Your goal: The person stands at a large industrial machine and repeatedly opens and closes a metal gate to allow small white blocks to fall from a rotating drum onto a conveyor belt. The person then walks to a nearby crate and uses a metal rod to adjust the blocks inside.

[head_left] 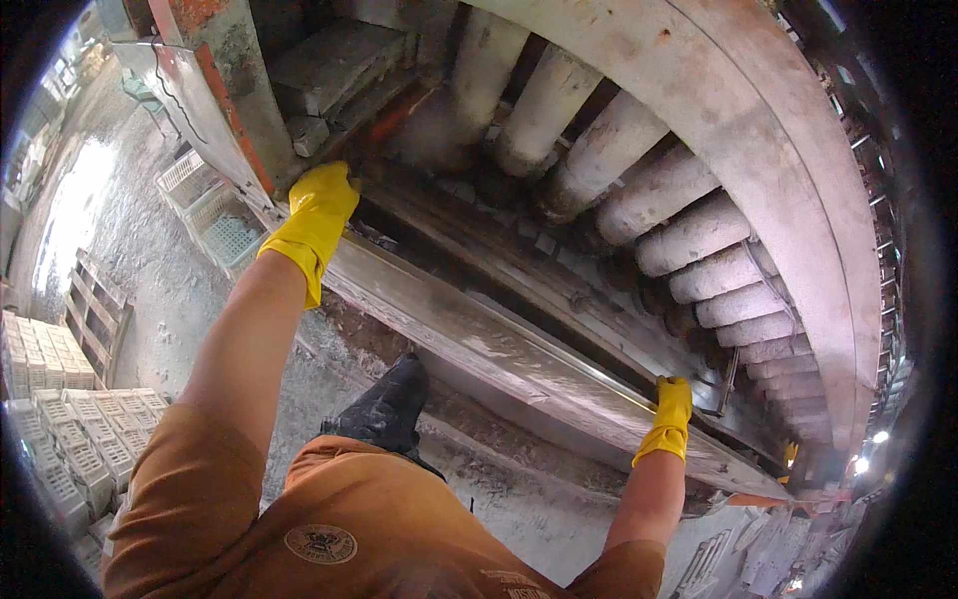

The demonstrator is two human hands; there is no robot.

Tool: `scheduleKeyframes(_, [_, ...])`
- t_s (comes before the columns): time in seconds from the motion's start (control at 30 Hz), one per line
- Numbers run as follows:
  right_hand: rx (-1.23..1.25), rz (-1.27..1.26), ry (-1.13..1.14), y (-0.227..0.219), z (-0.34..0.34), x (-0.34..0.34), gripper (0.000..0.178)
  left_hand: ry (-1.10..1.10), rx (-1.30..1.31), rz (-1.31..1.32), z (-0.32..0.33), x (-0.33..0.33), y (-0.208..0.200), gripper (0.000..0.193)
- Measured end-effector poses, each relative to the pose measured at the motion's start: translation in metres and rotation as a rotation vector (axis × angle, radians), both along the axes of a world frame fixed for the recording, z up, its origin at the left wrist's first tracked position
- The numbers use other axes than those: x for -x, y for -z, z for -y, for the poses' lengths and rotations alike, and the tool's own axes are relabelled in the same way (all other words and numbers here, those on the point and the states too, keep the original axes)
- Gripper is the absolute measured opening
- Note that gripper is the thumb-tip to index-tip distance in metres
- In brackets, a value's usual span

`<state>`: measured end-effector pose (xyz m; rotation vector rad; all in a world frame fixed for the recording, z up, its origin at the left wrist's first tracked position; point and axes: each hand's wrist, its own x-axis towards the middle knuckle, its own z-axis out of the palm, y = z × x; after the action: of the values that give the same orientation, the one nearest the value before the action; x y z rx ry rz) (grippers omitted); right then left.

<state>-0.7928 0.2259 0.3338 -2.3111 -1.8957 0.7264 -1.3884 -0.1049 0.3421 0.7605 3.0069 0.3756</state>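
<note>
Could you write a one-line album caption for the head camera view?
Left hand and right hand, both yellow-gloved, at a long metal beam beside a row of thick, pale cylinders.

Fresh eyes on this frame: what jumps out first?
The bright yellow gloves: left hand at the upper-left end of a long metal ledge, right hand farther along it, right of centre. Next, the row of thick pale cylinders running from top centre down the right side. Then the stacked pale crates at lower left.
</note>
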Motion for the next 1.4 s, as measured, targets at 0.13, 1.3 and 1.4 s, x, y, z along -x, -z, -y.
scheduleKeyframes(0.13, [-0.019, 0.084, -0.043, -0.009, -0.004, 0.01, 0.035, 0.005, -0.068, -0.055, -0.003, 0.006, 0.005, 0.034])
scheduleKeyframes(1.3, [-0.044, 0.106, -0.073, 0.012, -0.008, -0.016, 0.038, 0.026, -0.073, -0.088, -0.001, -0.01, 0.001, 0.033])
scheduleKeyframes(1.4, [-0.045, 0.083, -0.048, 0.028, -0.015, -0.036, 0.038, 0.012, -0.069, -0.066, 0.0, -0.016, -0.003, 0.033])
